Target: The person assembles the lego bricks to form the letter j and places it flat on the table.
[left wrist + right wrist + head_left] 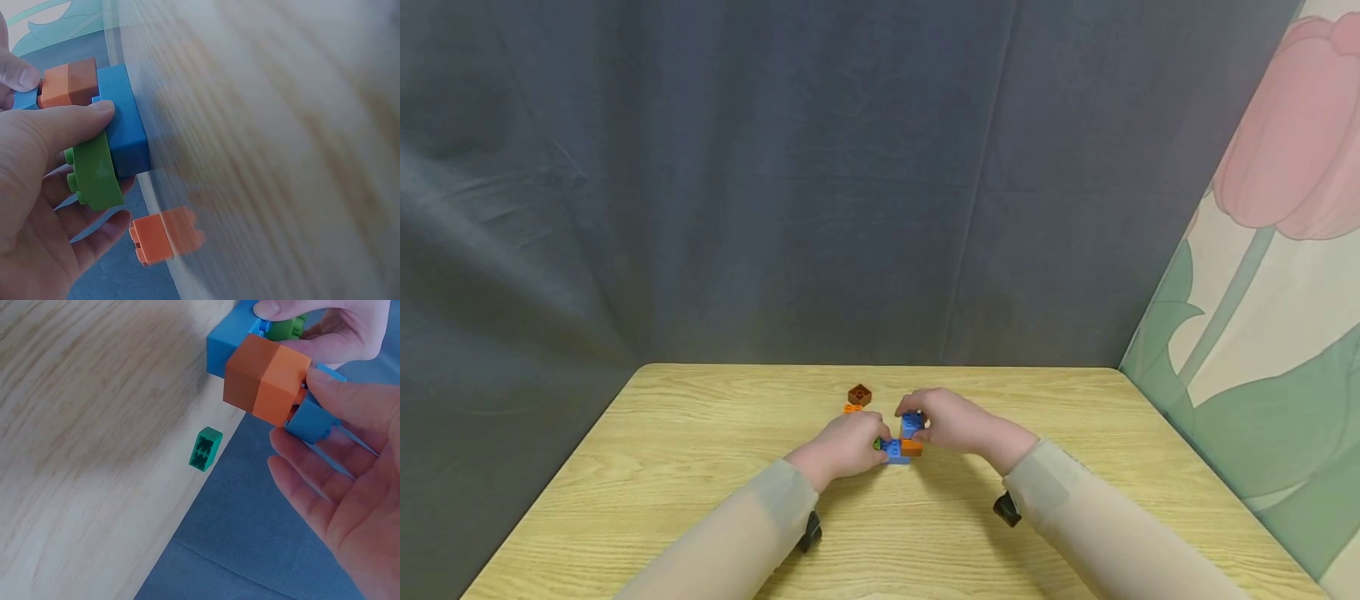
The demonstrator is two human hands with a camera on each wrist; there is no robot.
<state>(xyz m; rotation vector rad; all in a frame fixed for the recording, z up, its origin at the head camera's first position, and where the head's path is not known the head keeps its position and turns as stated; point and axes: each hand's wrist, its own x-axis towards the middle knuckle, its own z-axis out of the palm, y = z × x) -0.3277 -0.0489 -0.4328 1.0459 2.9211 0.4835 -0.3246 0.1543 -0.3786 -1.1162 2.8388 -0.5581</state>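
My left hand (847, 446) grips a long blue brick (123, 119), its thumb on the stud side. A green curved brick (95, 169) sits on that brick, beside the thumb. Next to it stands a stack with a brown brick (248, 372) below and an orange brick (281, 384) above. With thumb and fingers, my right hand (951, 421) pinches a smaller blue brick (312, 415) at the top of this stack. Orange studs show in a narrow gap between the smaller blue brick and the orange one.
Behind the left hand on the wooden table (715, 433) lie a brown brick (860, 395) and a loose orange brick (152, 239). A dark green brick (206, 449) lies on its side, hollow underside showing. A dark curtain (820, 183) hangs behind the table.
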